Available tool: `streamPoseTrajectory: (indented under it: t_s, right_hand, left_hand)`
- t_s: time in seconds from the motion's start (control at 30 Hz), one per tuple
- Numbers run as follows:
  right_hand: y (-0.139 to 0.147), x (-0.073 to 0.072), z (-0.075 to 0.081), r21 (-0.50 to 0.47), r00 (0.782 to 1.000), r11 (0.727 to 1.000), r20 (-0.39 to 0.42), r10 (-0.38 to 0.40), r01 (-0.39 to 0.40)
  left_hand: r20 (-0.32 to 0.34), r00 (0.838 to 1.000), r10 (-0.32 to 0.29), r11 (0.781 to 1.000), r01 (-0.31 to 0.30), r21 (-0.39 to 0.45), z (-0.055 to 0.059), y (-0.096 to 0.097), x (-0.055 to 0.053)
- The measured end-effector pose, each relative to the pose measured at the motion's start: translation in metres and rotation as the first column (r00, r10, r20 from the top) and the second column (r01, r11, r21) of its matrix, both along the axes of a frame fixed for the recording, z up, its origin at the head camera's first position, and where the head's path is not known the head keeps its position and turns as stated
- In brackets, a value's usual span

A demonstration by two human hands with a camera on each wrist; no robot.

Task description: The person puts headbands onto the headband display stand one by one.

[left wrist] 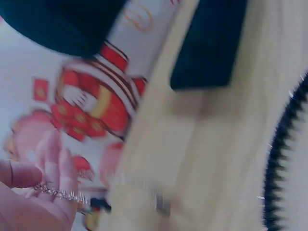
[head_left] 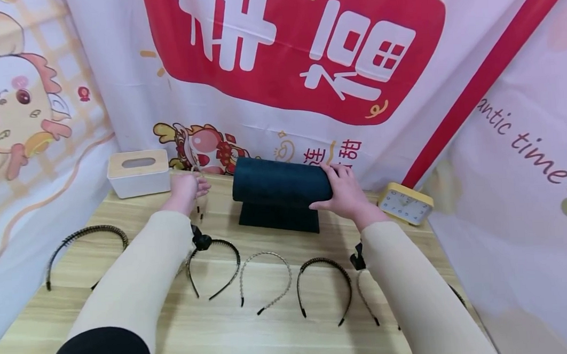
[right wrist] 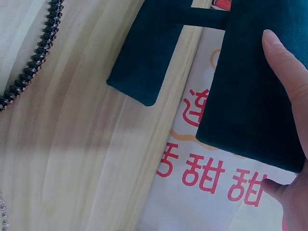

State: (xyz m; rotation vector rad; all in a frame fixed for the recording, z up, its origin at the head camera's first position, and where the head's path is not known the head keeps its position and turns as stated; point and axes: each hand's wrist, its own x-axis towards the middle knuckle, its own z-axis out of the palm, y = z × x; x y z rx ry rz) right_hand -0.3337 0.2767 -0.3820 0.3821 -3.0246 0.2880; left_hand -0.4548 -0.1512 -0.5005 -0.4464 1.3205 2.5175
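Observation:
My left hand is left of a dark green padded headband stand, apart from it. Between its thumb and fingers it pinches a thin silver beaded headband; the two dark tips of the band hang below the hand in the head view. The far part of this band is blurred in the left wrist view. My right hand grips the right end of the stand's roll, thumb across the front and fingers over the top. The roll lies level on its flat base.
Several headbands lie in a curved row in front: a black one with a bow, a silver one, a dark one. A tissue box stands at left, a yellow clock at right. Printed cloth hangs behind.

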Motion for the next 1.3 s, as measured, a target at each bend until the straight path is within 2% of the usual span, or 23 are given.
streamPoseTrajectory:
  t_s: [0.03, 0.07, 0.13, 0.17, 0.2, 0.27, 0.33, 0.43, 0.5, 0.6, 0.77, 0.87, 0.93, 1.0, 1.1, 1.17, 1.3]
  right_hand:
    - [0.001, 0.000, 0.000, -0.005, 1.000, 1.000, 0.000, 0.002, -0.002]
    - [0.001, -0.001, -0.001, -0.002, 1.000, 1.000, -0.002, 0.000, 0.000]
    - [0.002, -0.001, -0.002, -0.001, 1.000, 1.000, -0.005, -0.001, 0.001]
    - [0.002, -0.001, -0.001, -0.007, 1.000, 1.000, -0.004, 0.002, -0.002]
    - [0.002, -0.001, -0.002, -0.010, 1.000, 1.000, -0.005, -0.001, 0.001]
    - [0.002, -0.002, -0.001, -0.015, 1.000, 1.000, -0.005, -0.005, 0.005]
    - [0.001, -0.002, -0.001, -0.025, 1.000, 1.000, -0.007, -0.002, 0.002]
    - [0.001, -0.003, -0.001, -0.026, 1.000, 1.000, -0.012, -0.001, 0.000]
    - [0.001, -0.003, -0.001, -0.023, 1.000, 1.000, -0.018, 0.001, -0.002]
    - [0.001, -0.004, -0.002, -0.016, 1.000, 1.000, -0.024, 0.000, -0.001]
    - [0.000, -0.004, -0.002, -0.019, 1.000, 1.000, -0.020, -0.001, 0.001]
    - [0.000, -0.003, -0.001, -0.025, 1.000, 1.000, -0.014, -0.001, 0.001]
    - [0.000, -0.003, -0.001, -0.024, 1.000, 1.000, -0.012, -0.006, 0.005]
    - [-0.001, -0.002, -0.001, -0.026, 1.000, 1.000, -0.011, -0.009, 0.009]
    - [-0.001, -0.001, -0.001, -0.029, 1.000, 1.000, -0.012, -0.012, 0.012]
    - [-0.001, 0.000, -0.002, -0.030, 1.000, 0.999, -0.014, -0.014, 0.014]
    - [-0.001, 0.001, -0.002, -0.039, 1.000, 0.999, -0.013, -0.011, 0.010]
  left_hand:
    - [-0.017, 1.000, -0.011, 1.000, 0.012, 0.019, 0.004, 0.001, -0.001]
    - [-0.040, 0.999, 0.001, 1.000, -0.001, -0.007, 0.013, 0.006, 0.002]
    - [-0.095, 0.995, 0.015, 0.994, -0.025, -0.104, 0.031, 0.013, 0.012]
    - [-0.076, 0.995, 0.068, 0.964, -0.085, -0.253, 0.058, 0.023, 0.034]
    - [-0.107, 0.989, 0.098, 0.934, -0.129, -0.332, 0.072, 0.029, 0.047]
    - [-0.178, 0.981, 0.073, 0.926, -0.134, -0.354, 0.096, 0.035, 0.068]
    - [-0.223, 0.974, 0.031, 0.932, -0.108, -0.345, 0.113, 0.039, 0.083]
    - [-0.243, 0.970, 0.003, 0.952, -0.077, -0.296, 0.129, 0.043, 0.093]
    - [-0.239, 0.971, -0.013, 0.969, -0.047, -0.243, 0.133, 0.043, 0.093]
    - [-0.227, 0.974, -0.017, 0.984, -0.024, -0.176, 0.132, 0.043, 0.090]
    - [-0.192, 0.981, -0.025, 0.989, -0.005, -0.151, 0.127, 0.038, 0.087]
    - [-0.149, 0.989, 0.005, 0.984, -0.031, -0.176, 0.128, 0.036, 0.089]
    - [-0.130, 0.991, 0.018, 0.977, -0.044, -0.208, 0.132, 0.036, 0.095]
    - [-0.124, 0.992, 0.038, 0.968, -0.067, -0.243, 0.131, 0.036, 0.095]
    - [-0.117, 0.993, -0.003, 0.970, -0.025, -0.240, 0.128, 0.034, 0.092]
    - [-0.105, 0.994, -0.034, 0.977, 0.011, -0.213, 0.123, 0.033, 0.087]
    - [-0.072, 0.994, -0.081, 0.980, 0.066, -0.187, 0.126, 0.032, 0.088]
